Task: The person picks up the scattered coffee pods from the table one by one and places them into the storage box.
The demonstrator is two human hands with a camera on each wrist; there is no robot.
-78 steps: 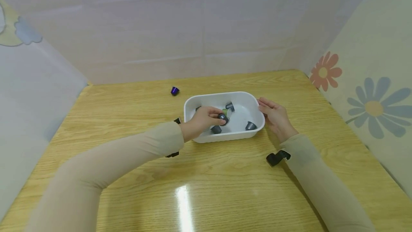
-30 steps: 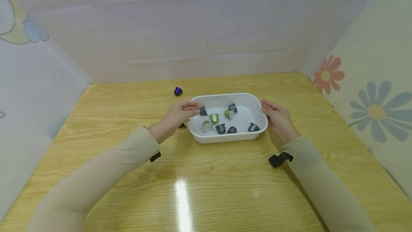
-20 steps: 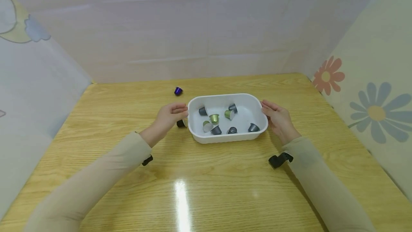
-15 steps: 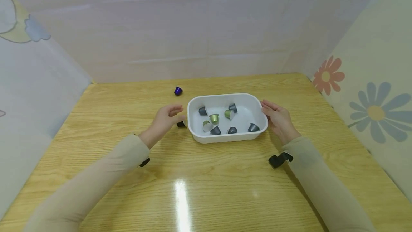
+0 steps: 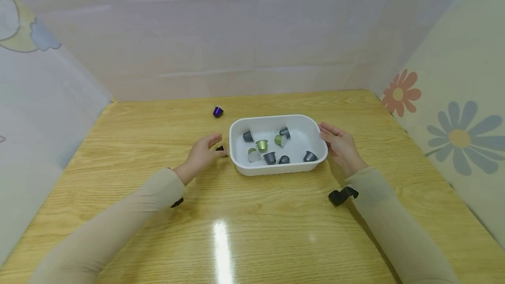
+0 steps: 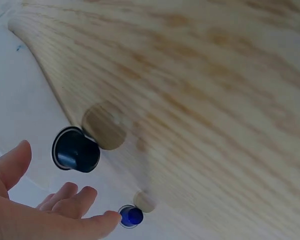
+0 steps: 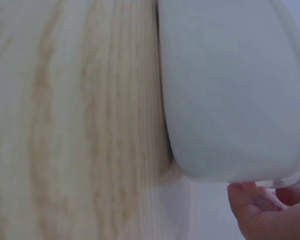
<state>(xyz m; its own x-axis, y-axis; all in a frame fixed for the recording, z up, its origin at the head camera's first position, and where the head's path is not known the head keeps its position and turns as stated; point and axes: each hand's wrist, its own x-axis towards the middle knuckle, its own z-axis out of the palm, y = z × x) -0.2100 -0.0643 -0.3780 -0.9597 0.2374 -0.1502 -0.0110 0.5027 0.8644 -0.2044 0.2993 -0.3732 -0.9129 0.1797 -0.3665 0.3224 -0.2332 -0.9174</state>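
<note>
A black coffee capsule [image 5: 220,148] lies on the table just left of a white tray [image 5: 272,169]. My left hand [image 5: 200,154] is around it with thumb and fingers spread, partly covering it in the head view. In the left wrist view the black capsule [image 6: 76,152] shows between the thumb and fingers, with a gap to each. At the tray's right end, my right hand [image 5: 342,146] touches the rim with extended fingers. The right wrist view has the fingertips [image 7: 240,191] against the end wall under the rim. Inside the tray lie several dark grey and green capsules.
A purple-blue capsule [image 5: 218,111] lies on the wooden table [image 5: 276,222] behind and left of the tray. A pale cloth wall [image 5: 252,34] rises along the table's back edge, with flower-printed panels at the right.
My left hand earlier held a dark capsule over the tray. That capsule has been let go inside, and the hand has moved left and down to the black capsule. My right hand stays put.
</note>
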